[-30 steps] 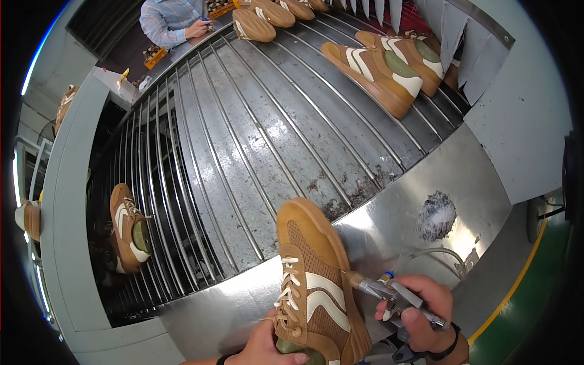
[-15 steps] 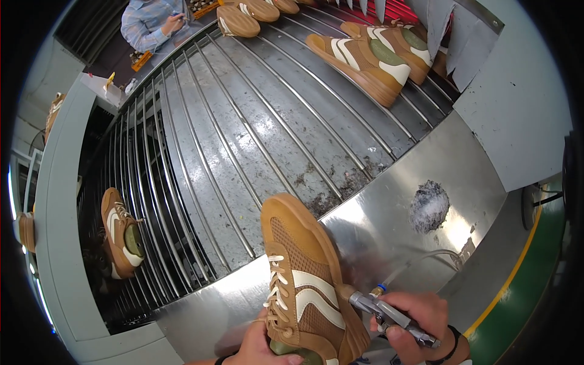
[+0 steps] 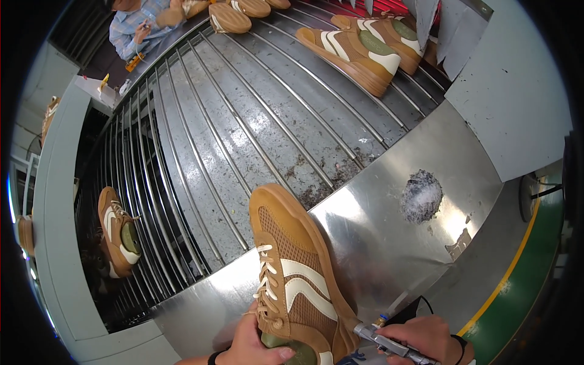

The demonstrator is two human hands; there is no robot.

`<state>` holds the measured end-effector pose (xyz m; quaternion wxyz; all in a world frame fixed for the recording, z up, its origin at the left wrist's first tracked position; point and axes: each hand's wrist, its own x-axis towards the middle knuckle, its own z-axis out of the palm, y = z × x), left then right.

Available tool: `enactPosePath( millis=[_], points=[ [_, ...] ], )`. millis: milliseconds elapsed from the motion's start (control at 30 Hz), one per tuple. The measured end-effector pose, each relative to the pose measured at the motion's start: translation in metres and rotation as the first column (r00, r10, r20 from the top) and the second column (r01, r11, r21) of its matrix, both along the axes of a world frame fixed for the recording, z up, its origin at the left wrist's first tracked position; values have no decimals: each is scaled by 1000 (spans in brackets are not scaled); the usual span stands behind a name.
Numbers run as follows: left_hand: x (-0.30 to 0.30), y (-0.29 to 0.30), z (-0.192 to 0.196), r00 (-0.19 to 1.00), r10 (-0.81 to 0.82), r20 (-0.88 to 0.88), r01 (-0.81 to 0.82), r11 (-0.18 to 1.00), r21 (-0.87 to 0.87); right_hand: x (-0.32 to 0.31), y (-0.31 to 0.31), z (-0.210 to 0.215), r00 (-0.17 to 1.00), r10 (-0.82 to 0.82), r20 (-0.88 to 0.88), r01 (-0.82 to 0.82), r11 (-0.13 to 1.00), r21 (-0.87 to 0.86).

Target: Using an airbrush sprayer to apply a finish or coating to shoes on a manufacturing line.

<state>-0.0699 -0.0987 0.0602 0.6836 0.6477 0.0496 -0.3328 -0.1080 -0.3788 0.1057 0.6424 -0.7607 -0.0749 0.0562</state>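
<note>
L hand (image 3: pixel 246 344) grip tight on tan sneaker (image 3: pixel 292 277); R hand (image 3: pixel 423 340) round metal tool (image 3: pixel 389 345).

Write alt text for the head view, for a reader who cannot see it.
A person's left hand steadies a tan sneaker on a steel ledge while the right hand holds a metal pen-like tool beside its heel. Beyond lies a rod conveyor carrying more sneakers; another person's sleeve shows at the far end.
</note>
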Motion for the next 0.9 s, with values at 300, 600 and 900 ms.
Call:
enactPosePath(
  millis=[300,600,900],
  points=[
    [46,9,47,956,-293,-30,270,831,487,-9,-16,-36,946,-253,-202,298,924,241],
    [42,-11,89,-273,-961,31,-145,73,987,22,-67,-87,681,-725,-104,732,669,132],
    [23,21,55,-77,-936,344,-144,352,925,48,-11,-16,894,-336,-296,419,860,291]
  ],
)
